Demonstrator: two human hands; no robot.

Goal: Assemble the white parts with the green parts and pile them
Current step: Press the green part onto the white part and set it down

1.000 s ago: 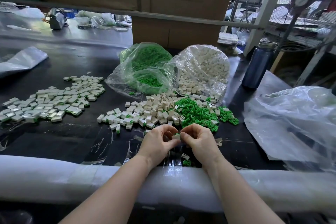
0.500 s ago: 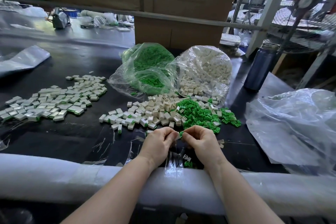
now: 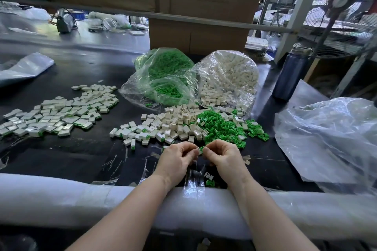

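Observation:
My left hand point(image 3: 177, 159) pinches a small white part point(image 3: 197, 151) near the table's front edge. My right hand point(image 3: 224, 156) pinches a green part point(image 3: 201, 149) that touches the white one between my fingertips. Behind my hands lie a heap of loose white parts point(image 3: 173, 123) and a heap of loose green parts point(image 3: 221, 128). A wide pile of assembled white-and-green pieces point(image 3: 59, 113) spreads over the table's left side. Two clear bags stand further back, one with green parts point(image 3: 165, 76), one with white parts point(image 3: 230, 79).
A padded white roll point(image 3: 81, 197) runs along the black table's front edge. A crumpled clear plastic sheet point(image 3: 330, 140) lies at the right. A dark blue bottle point(image 3: 290, 75) stands at the back right, a cardboard box point(image 3: 200, 32) behind the bags. Two stray parts point(image 3: 209, 179) lie under my wrists.
My two hands have stayed together at the front edge, working the white and green part between the fingertips. The view has shifted slightly.

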